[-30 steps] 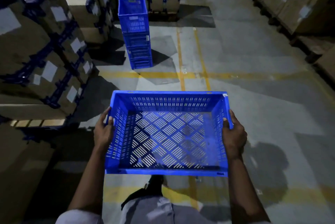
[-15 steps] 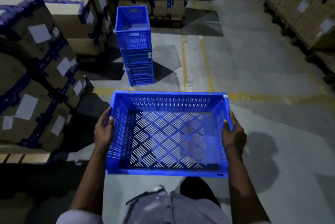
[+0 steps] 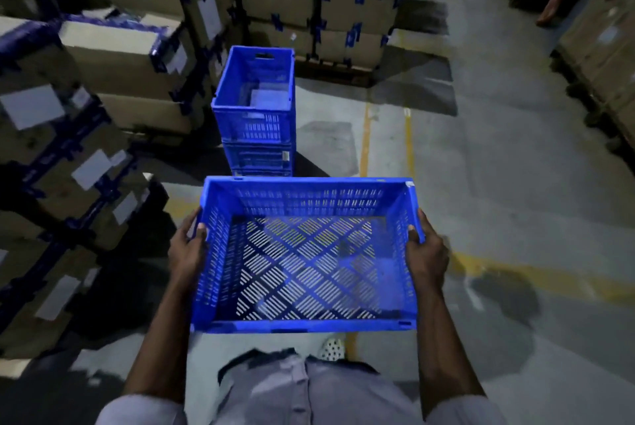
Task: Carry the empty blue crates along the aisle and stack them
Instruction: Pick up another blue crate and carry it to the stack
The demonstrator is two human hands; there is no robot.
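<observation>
Crate in hand: empty blue crate, held level at waist height over the aisle floor.
Left hand: clamped on the left wall, thumb hooked over the rim, other fingers hidden outside.
Right hand: same on the right wall.
Change: stack of blue crates closer than a second ago, now just past the far rim; grip unchanged.
Meaning: walk likely almost over; lifting onto the stack, slightly leftward, probably next.

We note the carried crate: slotted blue plastic, faint sheen. Boxes: matt cardboard, blue tape. Floor: rough concrete.
</observation>
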